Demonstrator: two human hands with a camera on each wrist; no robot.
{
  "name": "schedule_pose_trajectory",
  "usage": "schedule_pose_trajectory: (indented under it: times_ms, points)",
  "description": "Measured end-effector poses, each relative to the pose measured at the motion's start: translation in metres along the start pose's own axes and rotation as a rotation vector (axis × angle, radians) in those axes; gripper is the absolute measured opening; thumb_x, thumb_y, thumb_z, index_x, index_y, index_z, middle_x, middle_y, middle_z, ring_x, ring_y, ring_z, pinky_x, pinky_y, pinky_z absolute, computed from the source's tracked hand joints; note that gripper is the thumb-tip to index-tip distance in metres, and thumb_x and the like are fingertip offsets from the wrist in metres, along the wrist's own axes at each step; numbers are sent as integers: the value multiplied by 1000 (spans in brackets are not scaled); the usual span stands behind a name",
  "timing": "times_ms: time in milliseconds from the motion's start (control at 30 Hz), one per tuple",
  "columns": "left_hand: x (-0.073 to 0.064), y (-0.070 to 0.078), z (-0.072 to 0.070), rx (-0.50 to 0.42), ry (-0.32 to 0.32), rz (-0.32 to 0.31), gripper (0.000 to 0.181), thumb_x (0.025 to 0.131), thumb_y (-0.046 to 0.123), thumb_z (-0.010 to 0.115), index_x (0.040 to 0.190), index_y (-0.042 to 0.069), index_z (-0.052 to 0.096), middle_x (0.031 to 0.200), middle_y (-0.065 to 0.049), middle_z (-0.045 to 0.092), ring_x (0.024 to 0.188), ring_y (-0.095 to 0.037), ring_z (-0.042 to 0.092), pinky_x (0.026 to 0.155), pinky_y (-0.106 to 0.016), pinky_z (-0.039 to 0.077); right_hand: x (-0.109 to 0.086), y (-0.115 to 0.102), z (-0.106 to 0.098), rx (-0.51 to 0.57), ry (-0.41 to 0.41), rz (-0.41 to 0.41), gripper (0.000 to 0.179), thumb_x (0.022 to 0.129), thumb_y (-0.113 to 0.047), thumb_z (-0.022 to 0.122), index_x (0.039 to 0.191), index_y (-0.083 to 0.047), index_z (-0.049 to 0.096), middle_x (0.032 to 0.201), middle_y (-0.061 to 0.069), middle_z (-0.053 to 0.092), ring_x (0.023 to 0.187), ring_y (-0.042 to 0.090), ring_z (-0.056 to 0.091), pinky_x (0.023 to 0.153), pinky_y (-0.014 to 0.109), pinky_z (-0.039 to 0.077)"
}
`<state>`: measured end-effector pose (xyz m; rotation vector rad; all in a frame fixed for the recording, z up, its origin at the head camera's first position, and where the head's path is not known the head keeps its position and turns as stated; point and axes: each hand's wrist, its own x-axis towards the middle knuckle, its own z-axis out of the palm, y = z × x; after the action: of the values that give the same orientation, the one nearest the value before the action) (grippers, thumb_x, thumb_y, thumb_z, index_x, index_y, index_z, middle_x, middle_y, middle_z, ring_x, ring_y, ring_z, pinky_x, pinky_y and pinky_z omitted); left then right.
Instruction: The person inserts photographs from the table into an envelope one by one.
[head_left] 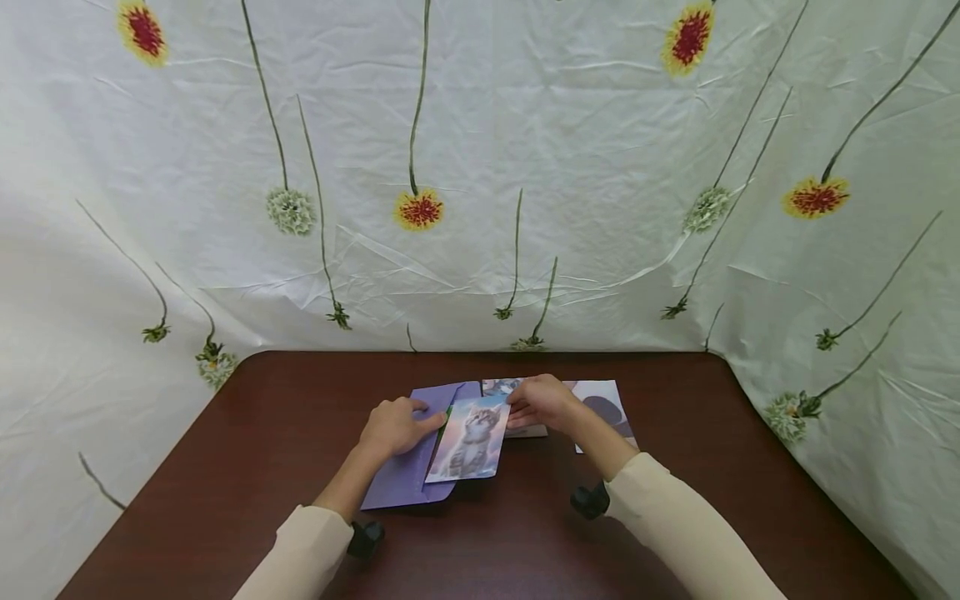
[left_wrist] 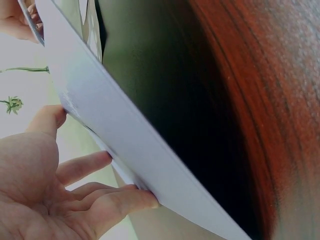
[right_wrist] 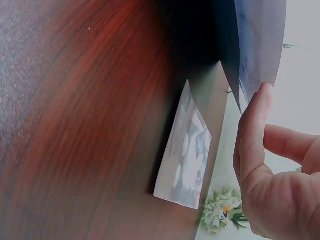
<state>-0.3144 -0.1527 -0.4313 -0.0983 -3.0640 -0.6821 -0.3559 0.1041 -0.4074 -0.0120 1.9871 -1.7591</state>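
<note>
A purple envelope lies slanted over the brown table, with a dark shadow beneath it in the left wrist view. My left hand grips it near its upper middle, the thumb reaching toward a thin green strip beside the card. In the left wrist view the fingers meet the envelope's pale face. A kitten picture card overlaps the envelope's right side, picture up. At the card's upper right corner, my right hand pinches it between thumb and fingers. The right wrist view shows fingertips at its edge.
Behind the right hand lies a picture card, partly hidden. A larger card with a grey round shape lies to its right, crossed by the right forearm. A flower-printed white cloth hangs behind the table.
</note>
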Motion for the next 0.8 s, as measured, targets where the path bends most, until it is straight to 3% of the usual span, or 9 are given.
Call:
schedule_pose_trajectory:
  times_ms: [300,800]
  points:
    - [0,0,0,6,14,12,55,93,48,67,122,3,73,121,-26,70,114,-46,65,90,-54,54,5,4,6,27,4,-4,25,99,0,54,113,18,61,87,15,66,70,19,71,77,35,62]
    - [1,-1,0,7,7,11,55,93,49,66,123,4,73,122,-26,70,114,-48,64,90,-55,54,8,1,19,57,9,-25,30,97,-1,58,120,18,62,91,18,70,75,21,74,77,35,62]
